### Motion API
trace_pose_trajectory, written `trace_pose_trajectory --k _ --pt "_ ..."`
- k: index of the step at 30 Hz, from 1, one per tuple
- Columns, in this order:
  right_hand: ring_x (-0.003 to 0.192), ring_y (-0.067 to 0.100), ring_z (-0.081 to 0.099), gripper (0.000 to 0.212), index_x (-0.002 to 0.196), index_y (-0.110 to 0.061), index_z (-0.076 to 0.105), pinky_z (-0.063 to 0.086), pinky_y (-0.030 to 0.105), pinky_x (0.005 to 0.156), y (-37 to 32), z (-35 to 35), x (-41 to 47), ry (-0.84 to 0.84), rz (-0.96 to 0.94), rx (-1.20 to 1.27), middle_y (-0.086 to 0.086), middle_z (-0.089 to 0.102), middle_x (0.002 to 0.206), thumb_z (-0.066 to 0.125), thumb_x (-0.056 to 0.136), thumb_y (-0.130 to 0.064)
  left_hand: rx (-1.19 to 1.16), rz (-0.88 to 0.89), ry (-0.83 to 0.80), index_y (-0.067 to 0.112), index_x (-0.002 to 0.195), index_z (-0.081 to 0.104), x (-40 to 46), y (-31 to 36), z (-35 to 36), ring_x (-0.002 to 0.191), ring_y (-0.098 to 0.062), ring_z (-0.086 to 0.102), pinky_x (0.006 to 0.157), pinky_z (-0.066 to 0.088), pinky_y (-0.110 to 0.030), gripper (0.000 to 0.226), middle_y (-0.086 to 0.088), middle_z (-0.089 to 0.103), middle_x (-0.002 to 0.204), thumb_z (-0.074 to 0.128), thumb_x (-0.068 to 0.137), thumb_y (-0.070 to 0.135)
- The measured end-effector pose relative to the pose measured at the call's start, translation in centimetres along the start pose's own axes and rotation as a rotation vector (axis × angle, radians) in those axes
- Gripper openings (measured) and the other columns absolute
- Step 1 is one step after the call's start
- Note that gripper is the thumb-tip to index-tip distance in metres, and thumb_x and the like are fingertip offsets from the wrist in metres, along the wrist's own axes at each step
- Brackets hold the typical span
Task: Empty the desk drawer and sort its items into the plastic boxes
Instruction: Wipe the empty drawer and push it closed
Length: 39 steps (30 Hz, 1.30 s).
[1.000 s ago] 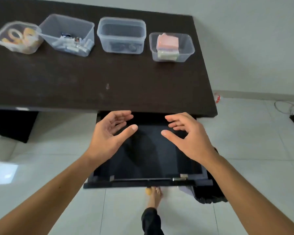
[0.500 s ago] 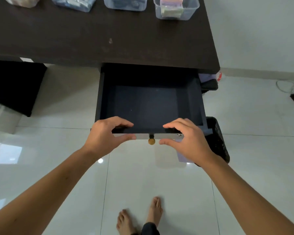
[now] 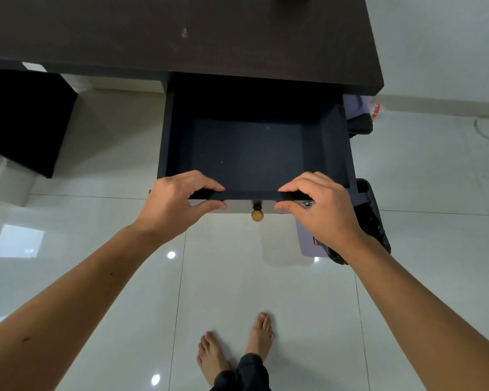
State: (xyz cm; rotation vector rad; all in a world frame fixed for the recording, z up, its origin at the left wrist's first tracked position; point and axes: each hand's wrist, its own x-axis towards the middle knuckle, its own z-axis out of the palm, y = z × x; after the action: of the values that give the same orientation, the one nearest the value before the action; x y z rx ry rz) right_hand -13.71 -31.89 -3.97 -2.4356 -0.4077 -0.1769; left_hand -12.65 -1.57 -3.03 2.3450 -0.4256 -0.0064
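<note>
Both of my hands grip the front panel of the drawer (image 3: 333, 153). My left hand (image 3: 171, 207) curls its fingers over the panel's top edge while the thumb presses against the outer face below, so the panel is pinched between them. My right hand (image 3: 322, 210) does the same on the other side, fingers hooked over the edge and thumb underneath on the face. Between my two hands, on the drawer's outer face, the round wooden knob (image 3: 257, 215) sticks out toward me, untouched, just apart from both thumbs. A small metal lock (image 3: 307, 204) sits on that face right beside my right hand's knuckles.

Beyond my fingers the drawer stands pulled out from under the dark desk (image 3: 181, 32), and its dark floor shows bare apart from a few pale specks. The back of the drawer is in shadow under the desk's edge.

To the right of the drawer, a black bin (image 3: 374, 221) stands on the glossy tiled floor (image 3: 110, 136), partly hidden behind my right wrist. Below the drawer, nearer to me, my bare feet (image 3: 237, 351) stand on the tiles. At the desk's far edge only a sliver of something shows, too cut off to tell what.
</note>
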Motion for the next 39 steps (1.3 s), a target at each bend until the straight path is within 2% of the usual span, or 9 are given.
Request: trace_pose_trajectory --k 6,15,18,21,23,24,27,32,39 --pt "0.086 0.017 0.064 0.025 0.099 -0.016 0.078 0.056 0.041 0.077 -0.5 0.1 1.3 0.043 -0.012 -0.023 -0.007 0.072 0.093 0.088 0.082 -0.032 0.002 -0.012 0.065 0.019 0.107 0.081 1.0 0.4 -0.4 0.090 -0.006 0.071 0.081 0.053 -0.011 0.028 0.010 0.076 0.100 0.088 0.082 0.029" --pt "0.095 0.018 0.057 0.031 0.101 -0.017 0.079 0.053 0.039 0.081 1.7 0.7 8.4 0.113 0.016 -0.030 -0.010 0.068 0.095 0.090 0.078 -0.035 -0.037 -0.083 0.108 0.021 0.109 0.080 8.2 -1.2 -1.3 0.100 -0.003 0.067 0.095 0.055 -0.025 0.032 0.012 0.075 0.104 0.090 0.080 0.031" --pt "0.113 0.024 0.052 0.052 0.112 -0.017 0.077 0.049 0.036 0.093 2.3 0.4 10.5 0.206 0.013 -0.082 0.001 0.062 0.118 0.092 0.071 -0.045 0.103 0.048 0.177 0.016 0.120 0.073 10.6 -2.6 -1.6 0.120 -0.019 0.057 0.099 0.052 -0.039 0.055 -0.001 0.067 0.121 0.092 0.075 0.041" --pt "0.146 0.036 0.037 0.092 0.139 -0.016 0.060 0.035 0.048 0.120 3.2 -0.4 12.7 0.253 0.022 -0.246 0.014 0.041 0.156 0.088 0.066 -0.064 0.315 0.118 0.215 0.009 0.146 0.051 13.4 -4.0 -2.1 0.154 -0.031 0.024 0.128 0.024 -0.051 0.097 -0.013 0.043 0.157 0.086 0.070 0.059" --pt "0.156 0.035 0.027 0.108 0.150 -0.012 0.049 0.027 0.048 0.126 4.0 -0.7 14.2 0.228 0.009 -0.286 0.016 0.031 0.166 0.083 0.067 -0.072 0.405 0.143 0.166 0.007 0.157 0.037 15.0 -4.7 -2.4 0.162 -0.031 0.011 0.132 0.002 -0.049 0.108 -0.013 0.029 0.169 0.078 0.077 0.067" --pt "0.158 0.033 0.024 0.112 0.154 -0.010 0.045 0.025 0.048 0.128 4.5 -0.7 14.7 0.207 -0.008 -0.301 0.014 0.030 0.169 0.080 0.070 -0.075 0.449 0.165 0.146 0.006 0.160 0.033 15.5 -5.2 -2.4 0.163 -0.030 0.011 0.132 -0.001 -0.047 0.109 -0.011 0.026 0.171 0.072 0.081 0.070" --pt "0.158 0.026 0.029 0.112 0.157 -0.007 0.042 0.022 0.048 0.129 6.1 -0.4 15.8 0.159 -0.082 -0.386 0.008 0.037 0.167 0.071 0.078 -0.080 0.521 0.233 0.199 0.005 0.159 0.036 16.1 -6.2 -1.9 0.159 -0.028 0.027 0.132 0.012 -0.049 0.103 -0.010 0.036 0.168 0.063 0.088 0.075" --pt "0.139 0.028 0.056 0.089 0.133 -0.010 0.066 0.043 0.045 0.112 6.7 0.6 17.4 0.364 -0.121 -0.338 0.005 0.063 0.146 0.079 0.073 -0.074 0.468 0.281 0.435 0.003 0.133 0.063 17.6 -6.7 -0.9 0.138 -0.031 0.057 0.118 0.038 -0.048 0.081 -0.010 0.065 0.141 0.075 0.085 0.067" --pt "0.114 0.027 0.070 0.073 0.108 -0.014 0.074 0.041 0.038 0.086 7.5 2.0 19.0 0.572 -0.156 -0.466 0.001 0.075 0.123 0.078 0.071 -0.076 0.580 0.248 0.623 0.008 0.112 0.069 18.9 -6.8 0.2 0.107 -0.029 0.068 0.095 0.043 -0.046 0.065 -0.005 0.072 0.109 0.073 0.087 0.068"
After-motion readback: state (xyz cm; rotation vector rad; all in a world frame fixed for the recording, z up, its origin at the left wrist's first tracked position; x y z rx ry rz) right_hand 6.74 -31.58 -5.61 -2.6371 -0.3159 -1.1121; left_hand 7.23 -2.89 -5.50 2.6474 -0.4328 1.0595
